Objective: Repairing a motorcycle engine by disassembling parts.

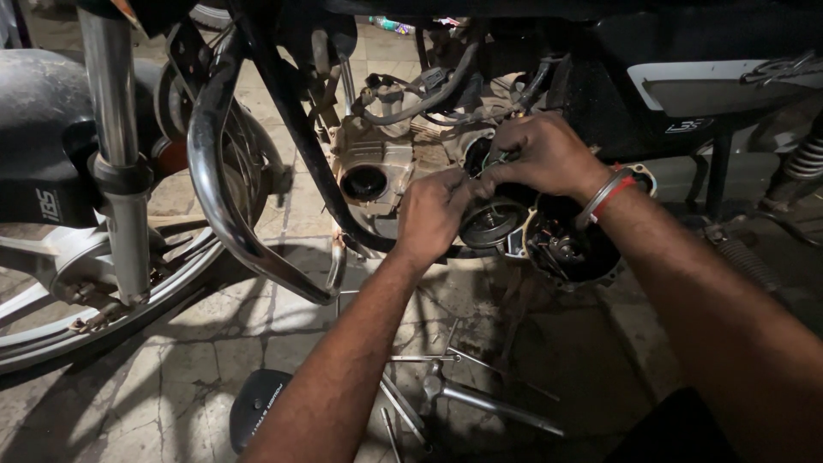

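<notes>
A motorcycle stands side-on with its engine (377, 167) opened, the side cover off. My left hand (433, 214) and my right hand (540, 154) meet in front of the open crankcase (570, 249). Both pinch a thin green wire (497, 161) between their fingertips. Just below the hands sits a round dark rotor (487, 225). A metal bangle and a red thread (610, 193) circle my right wrist. What the wire connects to is hidden behind my fingers.
The chrome crash guard (225, 180) curves down at the left, beside the front fork (120, 163) and wheel (77, 317). Several wrenches and a T-handle tool (454, 390) lie on the cracked stone floor, next to a dark cover piece (257, 407).
</notes>
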